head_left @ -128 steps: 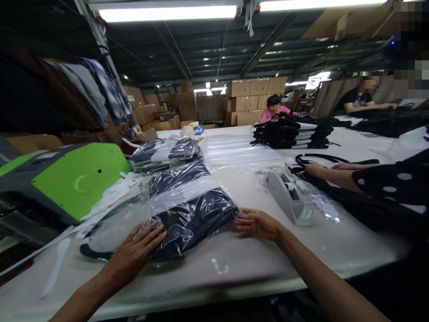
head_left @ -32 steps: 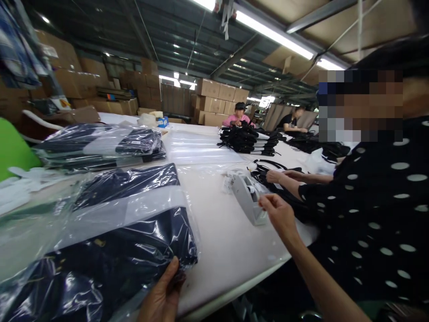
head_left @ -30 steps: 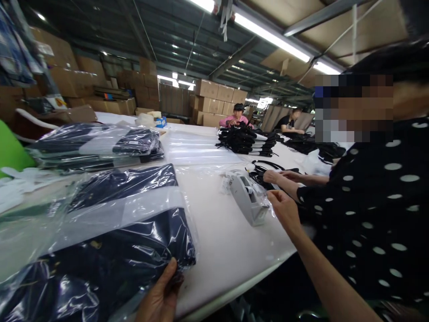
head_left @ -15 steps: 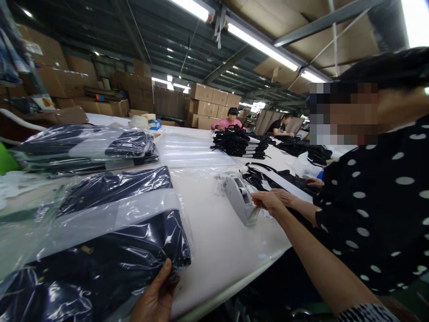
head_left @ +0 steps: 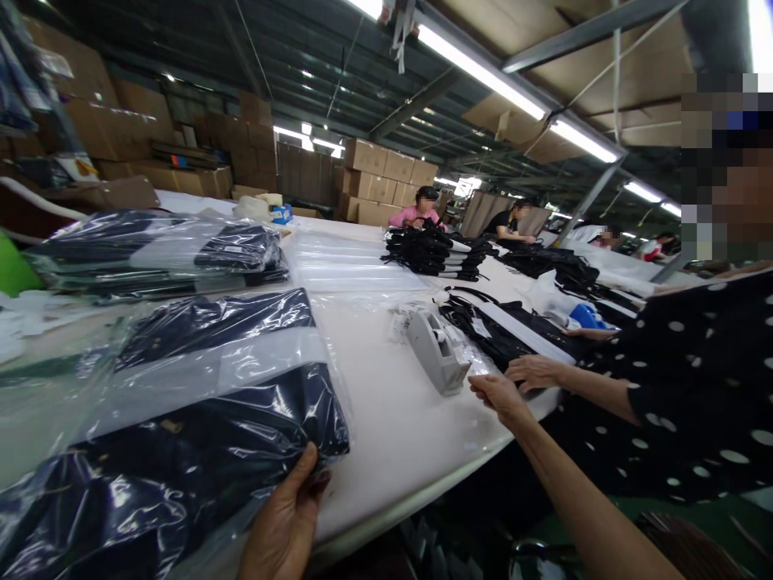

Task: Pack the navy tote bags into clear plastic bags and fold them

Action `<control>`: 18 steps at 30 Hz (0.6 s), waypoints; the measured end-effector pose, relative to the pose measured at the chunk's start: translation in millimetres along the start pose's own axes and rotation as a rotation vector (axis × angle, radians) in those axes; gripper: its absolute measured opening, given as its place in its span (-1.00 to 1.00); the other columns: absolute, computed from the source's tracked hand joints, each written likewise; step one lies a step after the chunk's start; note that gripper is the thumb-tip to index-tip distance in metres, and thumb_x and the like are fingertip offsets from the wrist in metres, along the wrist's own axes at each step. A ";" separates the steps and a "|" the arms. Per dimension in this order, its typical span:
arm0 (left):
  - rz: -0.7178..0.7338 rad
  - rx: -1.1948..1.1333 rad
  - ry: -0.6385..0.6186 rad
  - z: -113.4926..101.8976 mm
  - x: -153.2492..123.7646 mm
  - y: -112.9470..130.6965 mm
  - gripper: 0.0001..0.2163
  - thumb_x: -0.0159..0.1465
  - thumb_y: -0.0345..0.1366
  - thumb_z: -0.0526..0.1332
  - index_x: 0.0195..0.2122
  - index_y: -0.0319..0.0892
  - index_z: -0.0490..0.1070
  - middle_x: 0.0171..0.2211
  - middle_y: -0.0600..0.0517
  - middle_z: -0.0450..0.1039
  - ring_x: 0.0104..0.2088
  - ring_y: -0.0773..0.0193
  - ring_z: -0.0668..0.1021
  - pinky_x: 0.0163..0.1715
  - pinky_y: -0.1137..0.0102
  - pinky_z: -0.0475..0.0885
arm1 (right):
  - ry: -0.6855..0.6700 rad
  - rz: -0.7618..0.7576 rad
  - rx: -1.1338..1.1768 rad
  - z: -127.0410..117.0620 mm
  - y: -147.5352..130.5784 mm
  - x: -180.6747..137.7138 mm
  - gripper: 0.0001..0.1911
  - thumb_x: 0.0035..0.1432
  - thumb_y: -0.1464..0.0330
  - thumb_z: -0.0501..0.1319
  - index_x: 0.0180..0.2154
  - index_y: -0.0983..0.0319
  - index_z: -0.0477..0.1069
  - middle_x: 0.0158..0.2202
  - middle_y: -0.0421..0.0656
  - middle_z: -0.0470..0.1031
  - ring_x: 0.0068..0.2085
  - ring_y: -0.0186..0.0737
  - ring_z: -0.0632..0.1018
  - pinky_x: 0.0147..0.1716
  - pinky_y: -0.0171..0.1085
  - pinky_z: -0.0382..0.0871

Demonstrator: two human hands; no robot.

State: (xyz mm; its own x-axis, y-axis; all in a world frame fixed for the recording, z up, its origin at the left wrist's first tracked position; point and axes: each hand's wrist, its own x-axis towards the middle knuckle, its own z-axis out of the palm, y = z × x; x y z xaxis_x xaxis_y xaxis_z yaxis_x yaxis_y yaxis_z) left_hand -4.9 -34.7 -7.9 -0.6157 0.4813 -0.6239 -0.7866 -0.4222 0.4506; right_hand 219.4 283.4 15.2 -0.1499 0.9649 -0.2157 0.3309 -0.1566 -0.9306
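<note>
A dark folded garment with a pale band round it (head_left: pixel 241 419) lies in a clear plastic bag at the left. My left hand (head_left: pixel 287 515) grips the bag's near right corner, thumb on top and fingers beneath the edge. My right hand (head_left: pixel 498 395) is beside the front end of a grey tape dispenser (head_left: pixel 436 350), a little apart from it. Its thumb and fingers are pinched together; anything between them is too small to make out. A co-worker's hand (head_left: pixel 535 372) rests just behind my right hand, by a black folded garment with a white band (head_left: pixel 519 326).
Bagged garments (head_left: pixel 163 250) are stacked at the back left, with clear plastic bags (head_left: pixel 356 262) beside them. A black garment pile (head_left: pixel 431 250) stands farther back. The co-worker in a dotted top (head_left: pixel 694 387) stands close at the right. The table edge (head_left: pixel 423 503) runs along the front.
My right hand has moved from the dispenser's front end slightly right and down. My left hand keeps its grip on the bag's corner. The co-worker has shifted right in view.
</note>
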 end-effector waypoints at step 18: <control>-0.056 -0.114 -0.074 3.1 0.3 -4.9 -0.89 0.16 -0.57 0.34 -0.49 -0.31 0.54 -0.43 -0.02 0.61 -0.40 0.32 0.60 -0.31 0.43 0.52 | -0.425 -0.301 0.167 186.8 -19.8 -215.8 -0.61 0.01 0.14 0.42 -0.23 0.16 0.33 -0.54 -0.29 0.50 -0.46 -0.25 0.49 -0.39 -0.29 0.37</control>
State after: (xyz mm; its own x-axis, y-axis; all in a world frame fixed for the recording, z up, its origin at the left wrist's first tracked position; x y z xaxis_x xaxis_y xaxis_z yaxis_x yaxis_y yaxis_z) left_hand -1.4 -30.2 -8.3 -0.5757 0.5599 -0.5959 -0.8123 -0.4753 0.3382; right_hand 71.1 38.9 24.9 -0.5901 0.8073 -0.0011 0.0678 0.0482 -0.9965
